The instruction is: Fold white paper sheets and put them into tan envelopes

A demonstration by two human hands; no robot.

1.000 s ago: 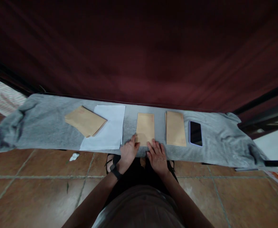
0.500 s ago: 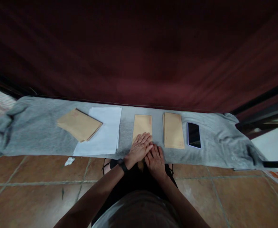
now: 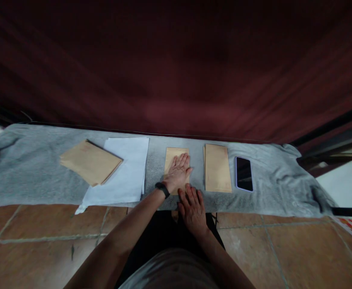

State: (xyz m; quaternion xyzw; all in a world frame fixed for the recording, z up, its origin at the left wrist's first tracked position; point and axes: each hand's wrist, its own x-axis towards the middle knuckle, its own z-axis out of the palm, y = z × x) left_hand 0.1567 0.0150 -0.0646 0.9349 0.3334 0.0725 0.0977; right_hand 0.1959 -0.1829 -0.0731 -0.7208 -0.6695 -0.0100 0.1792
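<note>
A tan envelope (image 3: 171, 156) lies upright on the grey cloth (image 3: 31, 168) in front of me. My left hand (image 3: 178, 173), with a black band on its wrist, rests flat on that envelope, fingers together and pointing away. My right hand (image 3: 191, 205) lies flat just below it at the cloth's near edge, fingers spread, touching the envelope's lower end. Neither hand grips anything. To the right lies a second stack of tan envelopes (image 3: 217, 167). To the left, white paper sheets (image 3: 122, 170) lie with a slanted pile of tan envelopes (image 3: 89, 161) partly on them.
A dark phone (image 3: 243, 173) lies face up right of the envelopes. A dark red curtain (image 3: 176, 68) hangs behind the cloth. Brown floor tiles (image 3: 28, 241) run along the near side. A white sheet (image 3: 341, 184) shows at the far right edge.
My left hand slid from the envelope's lower left corner up onto its middle, flattening out. My right hand drew back slightly toward me. The view shifted, so everything sits a bit further left.
</note>
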